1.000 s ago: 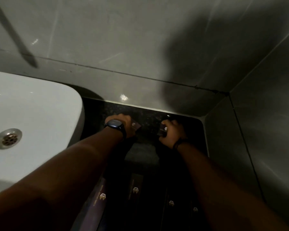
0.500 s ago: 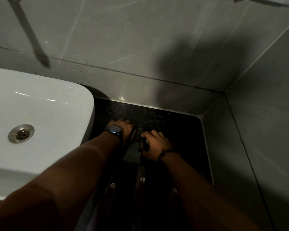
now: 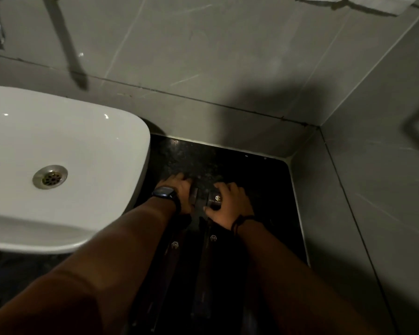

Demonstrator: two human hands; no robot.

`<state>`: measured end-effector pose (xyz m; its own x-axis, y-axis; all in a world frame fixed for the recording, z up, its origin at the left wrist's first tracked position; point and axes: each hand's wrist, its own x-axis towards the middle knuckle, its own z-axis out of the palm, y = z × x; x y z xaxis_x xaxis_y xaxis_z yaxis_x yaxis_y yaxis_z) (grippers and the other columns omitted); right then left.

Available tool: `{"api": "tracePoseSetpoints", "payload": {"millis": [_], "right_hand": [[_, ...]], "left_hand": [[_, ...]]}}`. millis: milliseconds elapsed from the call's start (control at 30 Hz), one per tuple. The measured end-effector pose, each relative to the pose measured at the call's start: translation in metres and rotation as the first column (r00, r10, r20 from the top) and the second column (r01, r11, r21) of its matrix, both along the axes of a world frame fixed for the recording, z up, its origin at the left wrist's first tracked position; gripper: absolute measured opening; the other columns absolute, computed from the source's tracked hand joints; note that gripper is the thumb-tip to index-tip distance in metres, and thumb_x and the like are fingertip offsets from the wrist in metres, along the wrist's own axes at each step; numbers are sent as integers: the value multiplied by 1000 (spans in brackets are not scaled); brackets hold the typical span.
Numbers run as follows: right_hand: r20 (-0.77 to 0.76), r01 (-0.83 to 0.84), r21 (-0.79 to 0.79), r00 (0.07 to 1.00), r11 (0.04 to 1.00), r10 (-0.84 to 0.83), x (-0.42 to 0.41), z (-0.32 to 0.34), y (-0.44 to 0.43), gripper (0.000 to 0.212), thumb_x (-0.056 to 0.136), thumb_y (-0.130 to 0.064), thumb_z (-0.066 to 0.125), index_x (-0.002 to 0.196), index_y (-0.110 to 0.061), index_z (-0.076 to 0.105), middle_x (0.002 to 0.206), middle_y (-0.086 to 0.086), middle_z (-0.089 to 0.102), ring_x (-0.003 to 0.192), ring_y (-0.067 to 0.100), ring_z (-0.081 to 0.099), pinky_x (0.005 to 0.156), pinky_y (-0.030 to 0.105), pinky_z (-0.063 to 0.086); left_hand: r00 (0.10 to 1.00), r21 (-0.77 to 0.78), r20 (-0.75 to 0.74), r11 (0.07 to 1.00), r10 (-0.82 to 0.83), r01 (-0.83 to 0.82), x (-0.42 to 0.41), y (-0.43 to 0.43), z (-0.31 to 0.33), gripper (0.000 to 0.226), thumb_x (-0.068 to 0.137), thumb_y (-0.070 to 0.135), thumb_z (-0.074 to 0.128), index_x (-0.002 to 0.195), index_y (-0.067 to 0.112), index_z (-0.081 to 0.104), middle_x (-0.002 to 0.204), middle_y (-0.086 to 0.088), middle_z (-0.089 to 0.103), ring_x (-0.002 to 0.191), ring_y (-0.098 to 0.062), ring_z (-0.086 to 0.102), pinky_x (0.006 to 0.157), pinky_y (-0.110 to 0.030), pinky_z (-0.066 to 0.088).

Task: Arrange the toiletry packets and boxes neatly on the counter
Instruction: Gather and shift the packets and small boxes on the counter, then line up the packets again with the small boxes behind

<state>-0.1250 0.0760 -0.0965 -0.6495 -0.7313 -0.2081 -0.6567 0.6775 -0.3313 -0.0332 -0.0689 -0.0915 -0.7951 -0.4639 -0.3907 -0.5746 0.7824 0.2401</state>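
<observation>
The right hand (image 3: 228, 201) grips a small dark logo-printed box (image 3: 215, 200) on the black speckled stone counter (image 3: 264, 180). Just beside it, the left hand (image 3: 183, 193) presses flat, fingers spread, on another dark packet (image 3: 193, 197).

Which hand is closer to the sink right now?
Left. The left hand lies on the dark counter just beside the sink; the right hand is farther over, gripping a small dark box.
</observation>
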Motion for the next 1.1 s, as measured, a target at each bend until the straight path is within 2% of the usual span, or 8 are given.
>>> {"api": "tracePoseSetpoints", "payload": {"millis": [200,300,433,533,667,900,1033,1100], "right_hand": [[39,107,4,993,994,-108,40,3,19,62,79,-46,65,131,-21,41,129,10,46,117,31,50,95,45,49],[101,188,24,977,982,-189,65,0,33,73,77,-47,68,136,-21,34,131,12,46,116,33,53,92,41,51],[183,215,76,957,974,-226,95,-8,55,82,73,-43,73,136,-17,28,132,16,43,115,38,55,89,39,50],[233,247,70,938,966,-257,111,-11,67,89,71,-39,75,140,-20,23,135,16,41,117,38,53,94,42,50],[250,249,27,936,968,-248,127,-12,76,78,72,-33,75,134,-21,29,132,16,44,117,39,54,94,43,51],[230,239,19,944,971,-237,139,-14,84,79,73,-38,74,135,-18,29,130,16,46,116,39,55,94,43,52],[146,297,-55,947,953,-287,125,1,90,72,79,-51,63,135,-15,35,130,15,48,114,34,55,84,37,49],[82,364,-158,931,918,-355,108,9,102,62,82,-47,59,130,-12,43,129,17,51,115,36,54,89,40,50]], "left_hand": [[963,56,-104,968,248,-244,42,33,1,77,72,52,67,138,21,42,137,-11,43,126,-36,43,106,-44,41],[930,71,-76,933,358,-354,70,59,-1,79,71,54,66,137,19,40,139,-13,41,125,-38,43,106,-45,42],[884,156,18,872,467,-464,105,93,-6,99,61,61,72,141,19,31,142,-15,37,129,-41,42,106,-47,41],[866,181,56,848,497,-498,123,112,-8,100,61,58,75,141,19,29,140,-16,40,126,-40,47,104,-46,44],[836,206,34,815,547,-542,136,124,-11,89,69,48,74,141,18,30,139,-17,43,123,-40,50,100,-44,45],[817,205,21,797,576,-568,139,130,-10,90,68,51,73,140,17,31,138,-19,43,124,-41,48,101,-46,44],[833,65,-118,841,541,-537,132,138,3,84,70,62,65,135,14,40,135,-17,42,122,-40,42,99,-46,42],[841,20,-234,867,488,-497,120,146,7,73,73,58,64,128,13,47,129,-16,47,116,-39,46,95,-45,44]]}}
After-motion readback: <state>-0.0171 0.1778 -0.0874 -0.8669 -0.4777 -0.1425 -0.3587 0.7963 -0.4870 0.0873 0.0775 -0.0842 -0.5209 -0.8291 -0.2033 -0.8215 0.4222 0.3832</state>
